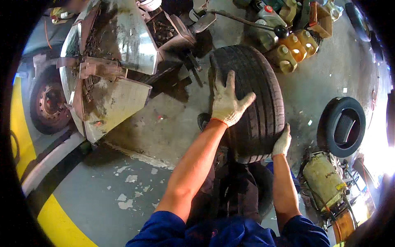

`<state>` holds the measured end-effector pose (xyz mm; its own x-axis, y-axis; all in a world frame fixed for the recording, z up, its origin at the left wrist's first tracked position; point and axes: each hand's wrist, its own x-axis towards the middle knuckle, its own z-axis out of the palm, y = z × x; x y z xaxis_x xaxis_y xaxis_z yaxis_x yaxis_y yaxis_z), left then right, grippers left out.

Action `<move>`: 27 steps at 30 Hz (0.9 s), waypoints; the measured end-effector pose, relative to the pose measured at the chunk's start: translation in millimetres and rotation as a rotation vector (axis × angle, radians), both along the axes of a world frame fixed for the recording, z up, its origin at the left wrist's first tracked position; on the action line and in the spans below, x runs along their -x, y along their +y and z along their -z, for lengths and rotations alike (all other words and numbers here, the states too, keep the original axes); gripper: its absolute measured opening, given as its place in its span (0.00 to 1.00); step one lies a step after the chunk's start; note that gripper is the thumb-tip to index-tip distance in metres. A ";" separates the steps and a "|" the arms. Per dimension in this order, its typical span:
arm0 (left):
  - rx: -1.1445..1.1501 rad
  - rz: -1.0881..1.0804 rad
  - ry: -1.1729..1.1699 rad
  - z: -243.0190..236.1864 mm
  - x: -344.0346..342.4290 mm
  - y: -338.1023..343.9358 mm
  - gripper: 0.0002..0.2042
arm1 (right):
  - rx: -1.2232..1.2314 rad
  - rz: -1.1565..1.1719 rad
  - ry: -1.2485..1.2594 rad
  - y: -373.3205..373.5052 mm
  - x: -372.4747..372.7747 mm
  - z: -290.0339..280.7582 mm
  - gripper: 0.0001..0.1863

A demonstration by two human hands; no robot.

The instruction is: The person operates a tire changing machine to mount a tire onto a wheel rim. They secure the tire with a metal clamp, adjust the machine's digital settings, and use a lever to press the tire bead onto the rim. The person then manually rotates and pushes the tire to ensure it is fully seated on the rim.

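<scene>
A black car tire (pixel 255 99) stands upright in front of my legs, its grooved tread facing me. My left hand (pixel 231 101), in a white knit glove with an orange cuff, lies on the tread with its fingers and thumb spread. At the tire's lower right edge, my gloved right hand (pixel 282 142) grips the side; part of its fingers is hidden behind the rubber.
A tire-changing machine with a scuffed metal turntable (pixel 119 94) stands on the left, beside a vehicle wheel (pixel 50 101). Several jugs (pixel 294 47) sit at the back right. Another tire (pixel 341 126) lies on the right, near a dirty yellowish tank (pixel 323 179).
</scene>
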<state>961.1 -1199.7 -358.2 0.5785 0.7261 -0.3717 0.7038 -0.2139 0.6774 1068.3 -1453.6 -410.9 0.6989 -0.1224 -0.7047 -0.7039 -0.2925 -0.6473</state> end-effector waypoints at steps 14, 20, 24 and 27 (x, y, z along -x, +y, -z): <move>0.017 -0.401 0.084 -10.7 73.1 -102.0 0.61 | 0.345 -0.449 -0.067 122.9 1.1 -24.7 0.39; -0.070 -0.364 0.095 -1.9 59.8 -52.4 0.60 | 0.409 -0.805 -0.590 190.2 -27.4 -64.5 0.30; -0.050 -0.413 0.125 -1.5 58.6 -25.2 0.59 | 0.670 -1.128 -1.650 304.7 -101.9 -127.8 0.24; -0.003 -0.380 0.048 -16.7 47.6 3.9 0.59 | 0.963 -1.389 -1.585 318.8 -179.6 -100.4 0.16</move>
<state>913.5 -1195.8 -341.5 0.2496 0.8867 -0.3892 0.7646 0.0662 0.6411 1248.0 -1134.9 -310.5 0.3724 0.8982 0.2336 0.8586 -0.4289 0.2808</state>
